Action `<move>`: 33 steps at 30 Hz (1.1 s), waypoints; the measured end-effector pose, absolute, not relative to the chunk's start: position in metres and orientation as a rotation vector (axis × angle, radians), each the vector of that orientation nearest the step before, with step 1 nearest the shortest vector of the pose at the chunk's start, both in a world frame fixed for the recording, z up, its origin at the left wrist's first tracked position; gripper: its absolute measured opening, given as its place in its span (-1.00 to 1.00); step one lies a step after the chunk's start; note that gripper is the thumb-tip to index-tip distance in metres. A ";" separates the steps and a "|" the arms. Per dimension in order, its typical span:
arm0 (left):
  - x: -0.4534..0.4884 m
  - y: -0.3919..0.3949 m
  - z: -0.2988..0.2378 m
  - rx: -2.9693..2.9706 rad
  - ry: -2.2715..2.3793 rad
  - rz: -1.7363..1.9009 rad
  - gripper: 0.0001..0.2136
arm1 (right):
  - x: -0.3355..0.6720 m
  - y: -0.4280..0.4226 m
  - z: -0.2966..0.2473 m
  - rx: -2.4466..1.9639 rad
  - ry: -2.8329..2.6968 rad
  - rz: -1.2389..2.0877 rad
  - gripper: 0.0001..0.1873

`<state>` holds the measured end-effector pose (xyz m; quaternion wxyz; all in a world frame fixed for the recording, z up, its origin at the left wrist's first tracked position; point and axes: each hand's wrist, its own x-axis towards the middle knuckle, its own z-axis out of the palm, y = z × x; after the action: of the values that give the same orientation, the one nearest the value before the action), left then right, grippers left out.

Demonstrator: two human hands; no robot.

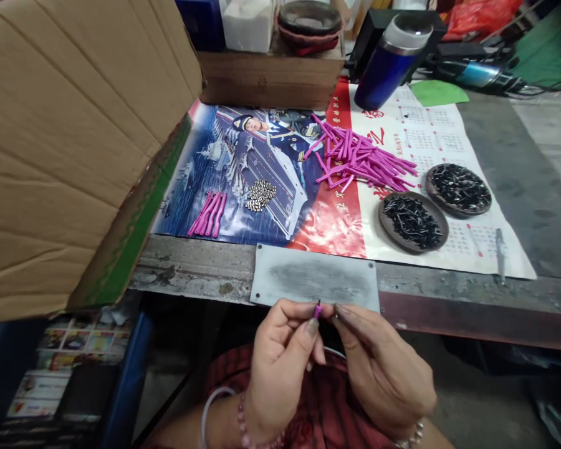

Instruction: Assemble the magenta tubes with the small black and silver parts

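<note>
My left hand pinches a slim magenta plastic stick between thumb and fingers. A thin dark tip sticks up from its end; most of the stick is hidden in the hand. Close beside it, my right hand has thumb and forefinger pressed together near that tip, and whatever they hold is too small to make out. Both hands are in front of a grey metal plate at the table's edge. Beyond it lie a loose pile of magenta sticks, a few more sticks in a row, and small silvery metal pieces.
Two round dishes, a front one and a rear one, hold short black pins. A large cardboard box stands at the left. A blue tumbler and a wooden box are at the back; a pen lies right.
</note>
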<state>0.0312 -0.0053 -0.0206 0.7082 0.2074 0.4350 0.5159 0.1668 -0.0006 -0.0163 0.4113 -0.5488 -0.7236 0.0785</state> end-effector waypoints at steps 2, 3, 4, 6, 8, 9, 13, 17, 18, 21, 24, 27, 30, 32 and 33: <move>0.030 -0.006 -0.019 0.453 0.934 1.140 -0.88 | 0.166 -0.003 -0.020 -1.396 -1.773 0.204 -0.79; 0.030 -0.006 -0.018 0.442 0.918 1.135 -0.87 | 0.166 -0.004 -0.022 -1.406 -1.738 0.209 -0.77; 0.030 -0.006 -0.017 0.426 0.905 1.128 -0.87 | 0.166 -0.005 -0.025 -1.415 -1.699 0.213 -0.75; 0.030 -0.006 -0.016 0.386 0.881 1.118 -0.84 | 0.165 -0.006 -0.029 -1.414 -1.627 0.212 -0.71; 0.030 -0.005 -0.015 0.354 0.870 1.111 -0.81 | 0.165 -0.005 -0.032 -1.394 -1.608 0.209 -0.68; 0.030 -0.005 -0.015 0.345 0.874 1.110 -0.81 | 0.165 -0.005 -0.033 -1.386 -1.625 0.215 -0.68; 0.026 -0.005 -0.016 0.358 0.911 1.110 -0.83 | 0.165 -0.003 -0.032 -1.352 -1.733 0.244 -0.68; 0.025 -0.006 -0.017 0.358 0.917 1.090 -0.81 | 0.164 -0.004 -0.032 -1.377 -1.681 0.243 -0.72; 0.025 -0.006 -0.017 0.354 0.918 1.091 -0.81 | 0.163 -0.005 -0.032 -1.412 -1.657 0.249 -0.76; 0.027 -0.007 -0.017 0.356 0.925 1.108 -0.82 | 0.162 -0.007 -0.031 -1.514 -1.603 0.289 -0.91; 0.029 -0.009 -0.019 0.387 0.955 1.144 -0.83 | 0.160 -0.008 -0.025 -1.518 -1.622 0.299 -0.96; 0.031 -0.011 -0.022 0.411 0.995 1.161 -0.82 | 0.158 -0.007 -0.018 -1.442 -1.677 0.315 -0.93; 0.032 -0.012 -0.024 0.438 0.993 1.164 -0.86 | 0.155 -0.005 -0.015 -1.404 -1.677 0.346 -0.89; 0.033 -0.012 -0.025 0.464 0.985 1.165 -0.88 | 0.154 -0.005 -0.016 -1.401 -1.672 0.353 -0.88; 0.033 -0.012 -0.025 0.476 0.986 1.163 -0.89 | 0.155 -0.006 -0.017 -1.400 -1.673 0.357 -0.88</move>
<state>0.0327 -0.0125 -0.0250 0.6978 0.2135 0.4421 0.5215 0.1545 -0.0058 -0.0167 0.4488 -0.5660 -0.6763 0.1442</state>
